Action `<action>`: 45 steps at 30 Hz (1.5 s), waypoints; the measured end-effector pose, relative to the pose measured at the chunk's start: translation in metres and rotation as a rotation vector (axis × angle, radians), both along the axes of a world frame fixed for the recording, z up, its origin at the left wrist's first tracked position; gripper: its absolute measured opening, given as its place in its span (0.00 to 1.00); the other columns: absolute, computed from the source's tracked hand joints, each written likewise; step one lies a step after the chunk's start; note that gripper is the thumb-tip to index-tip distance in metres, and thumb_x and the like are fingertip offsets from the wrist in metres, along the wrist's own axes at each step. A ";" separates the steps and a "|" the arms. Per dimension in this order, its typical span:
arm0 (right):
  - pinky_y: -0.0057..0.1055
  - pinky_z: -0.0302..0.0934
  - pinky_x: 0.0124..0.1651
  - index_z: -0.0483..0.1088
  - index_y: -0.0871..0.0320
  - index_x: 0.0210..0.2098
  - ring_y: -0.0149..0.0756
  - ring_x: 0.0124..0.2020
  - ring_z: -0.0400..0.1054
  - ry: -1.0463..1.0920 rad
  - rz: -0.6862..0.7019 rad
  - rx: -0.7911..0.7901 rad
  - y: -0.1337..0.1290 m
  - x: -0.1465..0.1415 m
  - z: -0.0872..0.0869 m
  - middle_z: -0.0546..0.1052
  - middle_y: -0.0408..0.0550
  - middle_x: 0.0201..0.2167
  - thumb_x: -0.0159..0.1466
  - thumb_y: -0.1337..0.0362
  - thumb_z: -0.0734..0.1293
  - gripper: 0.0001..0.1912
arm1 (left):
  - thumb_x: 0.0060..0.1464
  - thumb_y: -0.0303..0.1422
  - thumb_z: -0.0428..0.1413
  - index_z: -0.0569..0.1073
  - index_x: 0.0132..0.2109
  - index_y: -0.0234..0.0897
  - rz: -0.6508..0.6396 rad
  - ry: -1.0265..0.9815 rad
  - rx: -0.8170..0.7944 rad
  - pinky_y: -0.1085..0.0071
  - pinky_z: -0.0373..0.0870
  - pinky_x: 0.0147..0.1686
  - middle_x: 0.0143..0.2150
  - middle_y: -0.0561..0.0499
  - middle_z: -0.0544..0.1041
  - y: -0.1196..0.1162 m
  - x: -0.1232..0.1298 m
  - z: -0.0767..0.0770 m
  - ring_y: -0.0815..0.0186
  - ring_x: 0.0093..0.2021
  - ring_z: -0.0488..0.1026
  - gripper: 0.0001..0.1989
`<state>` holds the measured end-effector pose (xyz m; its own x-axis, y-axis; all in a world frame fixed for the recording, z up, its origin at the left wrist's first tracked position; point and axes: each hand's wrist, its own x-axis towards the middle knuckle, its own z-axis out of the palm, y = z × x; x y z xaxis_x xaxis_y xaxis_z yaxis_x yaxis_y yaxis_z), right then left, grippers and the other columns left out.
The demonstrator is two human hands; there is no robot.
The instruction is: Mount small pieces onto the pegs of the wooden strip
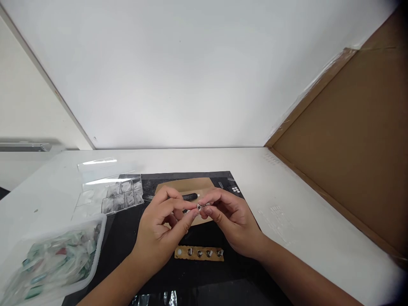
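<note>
Between my fingertips, above a tan sheet [185, 185], is a small shiny metallic piece [199, 207]; its exact kind is too small to make out. My left hand [164, 223] pinches at its left side with thumb and forefinger. From the right, my right hand [228, 219] grips the same piece between thumb and fingers. Just below the hands lies a brown strip [199, 253] bearing a row of several small round metallic pieces with white tabs. A black-handled tool [190, 196] rests on the tan sheet behind the fingers, partly hidden by my left hand.
A black mat [204, 276] covers the middle of the white table. At left stand a clear compartment box [123, 199] with its lid raised and a plastic tub [102, 238] of small bags. Small white discs [236, 189] lie at the mat's right corner; a cardboard panel [350, 140] stands at right.
</note>
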<state>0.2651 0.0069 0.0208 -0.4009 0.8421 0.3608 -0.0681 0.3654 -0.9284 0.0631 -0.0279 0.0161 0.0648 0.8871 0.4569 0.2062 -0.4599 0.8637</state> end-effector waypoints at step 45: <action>0.34 0.71 0.43 0.72 0.54 0.46 0.34 0.38 0.75 -0.252 0.142 0.177 0.005 0.010 0.005 0.79 0.45 0.38 0.75 0.64 0.65 0.03 | 0.63 0.21 0.61 0.76 0.54 0.35 0.044 0.477 0.538 0.75 0.74 0.31 0.43 0.47 0.72 0.008 -0.015 -0.003 0.67 0.40 0.73 0.14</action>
<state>0.2752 0.0120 0.0260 -0.6051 0.7047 0.3705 0.0941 0.5254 -0.8456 0.0484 -0.0195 0.0128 0.3361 0.5532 0.7622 0.5326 -0.7791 0.3307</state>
